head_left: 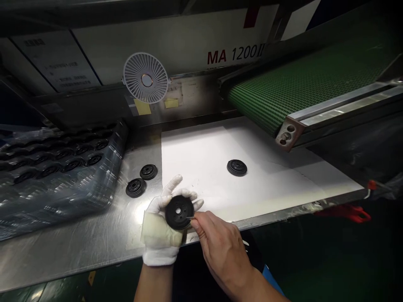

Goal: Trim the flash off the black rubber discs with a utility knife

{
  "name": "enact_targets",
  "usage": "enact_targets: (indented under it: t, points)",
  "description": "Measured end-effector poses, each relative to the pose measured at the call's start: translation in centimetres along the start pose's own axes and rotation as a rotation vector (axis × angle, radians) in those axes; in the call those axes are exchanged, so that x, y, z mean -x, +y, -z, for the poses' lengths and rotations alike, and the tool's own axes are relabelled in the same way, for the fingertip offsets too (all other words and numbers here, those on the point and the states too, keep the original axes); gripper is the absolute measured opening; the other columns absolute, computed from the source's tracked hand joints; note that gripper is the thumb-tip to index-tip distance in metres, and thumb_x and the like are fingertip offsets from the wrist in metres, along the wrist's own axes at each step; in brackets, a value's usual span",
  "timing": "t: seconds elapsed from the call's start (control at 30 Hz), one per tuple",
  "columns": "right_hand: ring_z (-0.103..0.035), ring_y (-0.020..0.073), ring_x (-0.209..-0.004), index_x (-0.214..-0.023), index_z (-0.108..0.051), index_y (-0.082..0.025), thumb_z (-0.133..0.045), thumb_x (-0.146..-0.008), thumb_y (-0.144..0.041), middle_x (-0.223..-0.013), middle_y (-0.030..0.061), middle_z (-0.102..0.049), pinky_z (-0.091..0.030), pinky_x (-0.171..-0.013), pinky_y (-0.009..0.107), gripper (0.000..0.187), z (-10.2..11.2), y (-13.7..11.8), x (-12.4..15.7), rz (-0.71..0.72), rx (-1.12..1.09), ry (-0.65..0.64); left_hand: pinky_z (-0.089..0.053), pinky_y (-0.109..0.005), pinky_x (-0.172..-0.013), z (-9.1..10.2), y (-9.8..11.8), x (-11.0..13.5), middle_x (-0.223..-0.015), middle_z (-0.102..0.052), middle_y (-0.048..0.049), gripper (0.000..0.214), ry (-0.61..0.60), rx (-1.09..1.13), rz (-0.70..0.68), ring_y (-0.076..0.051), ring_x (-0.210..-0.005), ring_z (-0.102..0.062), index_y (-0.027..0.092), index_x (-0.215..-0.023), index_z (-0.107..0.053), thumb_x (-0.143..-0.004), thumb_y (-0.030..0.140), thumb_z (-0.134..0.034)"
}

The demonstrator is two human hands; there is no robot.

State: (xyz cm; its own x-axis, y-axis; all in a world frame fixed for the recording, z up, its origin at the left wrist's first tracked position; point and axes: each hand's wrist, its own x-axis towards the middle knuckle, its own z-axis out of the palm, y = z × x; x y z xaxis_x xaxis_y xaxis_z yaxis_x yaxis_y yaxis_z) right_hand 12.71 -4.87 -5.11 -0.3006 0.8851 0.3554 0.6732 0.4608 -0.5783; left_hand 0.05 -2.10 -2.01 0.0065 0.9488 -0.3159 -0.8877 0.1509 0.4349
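Bare right hand [222, 251] pinching a thin metal pick [189, 217] at the rim | white-gloved left hand [162, 222] cupping a black rubber disc [179, 212], held just above the steel bench [94, 222] | risk: pick slips under too much pressure, nicking glove or rubber

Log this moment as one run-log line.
left hand: white-gloved, holds black rubber disc | right hand: bare, pinches thin pointed tool at disc edge | beyond: white sheet

black rubber disc [179, 212] (holed centre) held face-up
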Motion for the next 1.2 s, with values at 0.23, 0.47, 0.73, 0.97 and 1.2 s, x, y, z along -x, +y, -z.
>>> enact_targets:
  t: [0.23, 0.47, 0.73, 0.97, 1.2]
  points:
    - [-0.049, 0.0160, -0.059, -0.084, -0.053, -0.022, -0.021, -0.106, -0.036, -0.071, -0.0010, -0.053, -0.025, -0.055, 0.029, 0.042, 0.0, -0.2, 0.3, -0.029, 0.051, 0.027, -0.051, -0.030, -0.062, -0.4, -0.8, -0.7, -0.066, -0.054, 0.0008, 0.016, 0.112, 0.054, -0.163, -0.013, -0.064, -0.055, 0.015, -0.098, -0.062, -0.083, 0.014, -0.056]
    - [-0.050, 0.0161, -0.060, -0.083, -0.053, -0.021, -0.021, -0.106, -0.036, -0.071, -0.0003, -0.054, -0.024, -0.056, 0.029, 0.042, -0.5, -0.6, 0.6, -0.009, 0.027, 0.006, -0.053, -0.030, -0.069, -0.6, -1.4, -0.8, -0.068, -0.056, 0.0019, 0.017, 0.165, 0.101, -0.266, -0.011, -0.065, -0.057, 0.017, -0.097, -0.063, -0.083, 0.010, -0.057]
    - [-0.051, 0.0161, -0.063, -0.086, -0.053, -0.022, -0.022, -0.106, -0.035, -0.075, -0.0012, -0.055, -0.026, -0.057, 0.029, 0.039, -0.1, -0.1, 0.6, -0.012, -0.013, -0.012, -0.053, -0.048, -0.076, 0.3, 0.0, 0.2, -0.093, -0.064, -0.0157, 0.041, 0.039, -0.021, 0.031, -0.032, -0.090, -0.062, 0.008, -0.116, -0.060, -0.076, 0.019, -0.054]
    - [-0.048, 0.0156, -0.059, -0.083, -0.052, -0.022, -0.023, -0.106, -0.034, -0.071, -0.0022, -0.052, -0.024, -0.056, 0.030, 0.038, 0.2, 0.0, 0.4, -0.018, 0.053, 0.023, -0.051, -0.029, -0.060, -0.3, -0.6, -0.5, -0.067, -0.055, -0.0006, 0.012, 0.100, 0.034, -0.052, -0.014, -0.063, -0.056, 0.012, -0.093, -0.063, -0.081, 0.015, -0.059]
    - [-0.049, 0.0167, -0.060, -0.084, -0.054, -0.022, -0.020, -0.106, -0.035, -0.071, -0.0006, -0.053, -0.024, -0.056, 0.031, 0.043, -0.7, -0.6, 0.8, 0.001, 0.046, 0.013, -0.053, -0.029, -0.063, -0.2, -1.1, -1.1, -0.065, -0.056, 0.0012, 0.006, 0.210, 0.179, -0.135, -0.011, -0.060, -0.056, 0.016, -0.087, -0.063, -0.082, 0.013, -0.059]
